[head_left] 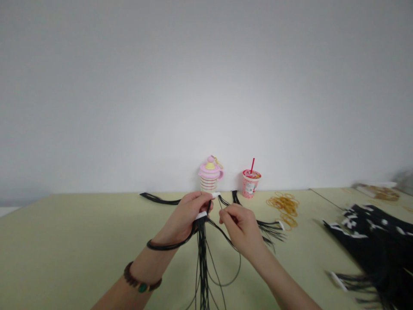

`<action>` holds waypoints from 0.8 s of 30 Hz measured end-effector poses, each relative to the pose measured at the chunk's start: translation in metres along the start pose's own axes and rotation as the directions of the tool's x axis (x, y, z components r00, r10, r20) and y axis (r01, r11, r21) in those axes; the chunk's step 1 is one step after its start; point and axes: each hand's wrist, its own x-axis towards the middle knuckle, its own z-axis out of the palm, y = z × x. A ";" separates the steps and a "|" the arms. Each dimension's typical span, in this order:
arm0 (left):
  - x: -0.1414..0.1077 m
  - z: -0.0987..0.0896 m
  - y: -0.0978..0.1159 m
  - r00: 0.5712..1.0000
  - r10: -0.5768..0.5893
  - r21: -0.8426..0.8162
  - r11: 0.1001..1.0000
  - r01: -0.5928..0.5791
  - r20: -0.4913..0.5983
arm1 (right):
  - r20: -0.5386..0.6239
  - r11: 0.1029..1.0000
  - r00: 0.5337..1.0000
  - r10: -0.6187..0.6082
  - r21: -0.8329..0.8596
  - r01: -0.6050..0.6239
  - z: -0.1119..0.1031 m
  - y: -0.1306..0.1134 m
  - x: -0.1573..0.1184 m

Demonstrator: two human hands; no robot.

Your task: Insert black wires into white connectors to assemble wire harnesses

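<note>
In the middle of the head view my left hand is closed round a bundle of thin black cords. White bands sit on the bundle at the fingers, and its loose strands hang down in front of me. One loop of cord curves under my left wrist. To the right, my right hand is closed in a pinch, apart from the left. A single thin black strand runs from the white band at my left fingertips to the right fingers. The right fingertips themselves are partly hidden.
Behind my hands stand a pink-lidded cup and a pink cup with a red straw. Yellow rubber bands lie right of them. Black cord bundles rest behind my right hand, and a large black pile at the right.
</note>
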 end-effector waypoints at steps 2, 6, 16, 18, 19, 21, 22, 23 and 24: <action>0.000 0.000 0.000 1.000 -0.001 0.009 1.000 0.001 -0.003 | 0.000 1.000 1.000 0.001 -0.001 -0.001 0.000 0.000 0.000; -0.001 0.000 -0.002 1.000 -0.002 0.008 1.000 0.002 -0.012 | -0.008 1.000 1.000 -0.001 -0.027 0.001 0.000 0.000 0.000; -0.003 0.007 -0.008 0.998 0.008 0.035 0.999 -0.010 0.054 | 0.032 0.988 0.999 0.034 -0.152 -0.029 -0.002 0.000 -0.001; -0.003 0.007 -0.007 0.998 0.002 0.049 0.999 -0.005 0.061 | 0.039 0.986 0.999 0.036 -0.167 -0.029 -0.002 0.000 -0.001; -0.003 0.007 -0.007 0.998 -0.002 0.052 0.999 -0.001 0.062 | 0.041 0.985 0.998 0.038 -0.169 -0.031 -0.002 0.000 -0.001; -0.004 0.007 -0.006 0.998 -0.006 0.047 0.999 0.003 0.068 | 0.041 0.986 0.998 0.045 -0.164 -0.038 -0.002 0.000 -0.001; -0.004 0.007 -0.007 0.997 -0.006 0.044 0.999 0.003 0.074 | 0.037 0.987 0.998 0.049 -0.157 -0.043 -0.001 0.000 -0.001; -0.004 0.007 -0.007 0.997 -0.005 0.040 0.999 0.002 0.079 | 0.031 0.988 0.998 0.052 -0.147 -0.047 -0.001 0.001 -0.001; -0.004 0.007 -0.007 0.997 -0.002 0.038 0.999 -0.001 0.082 | 0.026 0.990 0.998 0.056 -0.128 -0.052 -0.001 0.001 -0.001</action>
